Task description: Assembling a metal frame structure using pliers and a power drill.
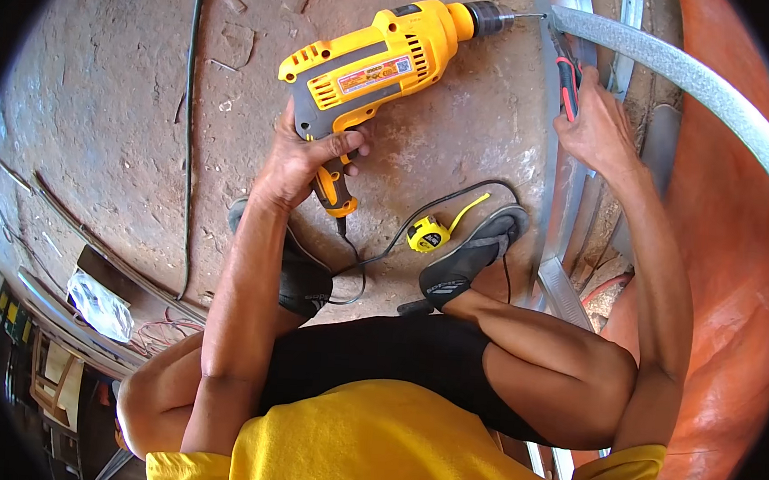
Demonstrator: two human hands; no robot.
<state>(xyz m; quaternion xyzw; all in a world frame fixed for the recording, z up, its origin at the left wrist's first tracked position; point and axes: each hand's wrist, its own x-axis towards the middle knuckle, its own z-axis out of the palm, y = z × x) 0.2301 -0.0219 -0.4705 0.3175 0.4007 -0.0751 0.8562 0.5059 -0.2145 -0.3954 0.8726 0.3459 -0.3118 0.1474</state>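
The left hand [297, 160] has its grip closed around the handle of a yellow drill [378, 59], whose body reaches up and right from the fist, its bit tip at a grey metal channel [676, 73]. The right hand [598, 125] clamps red-handled pliers [569, 75] just beside that bit; a yellow tape measure [427, 234] lies on the floor between the feet

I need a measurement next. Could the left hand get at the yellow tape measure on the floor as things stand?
Probably not right away: the left hand is closed on the drill grip. The tape measure lies uncovered just below it, between the feet.
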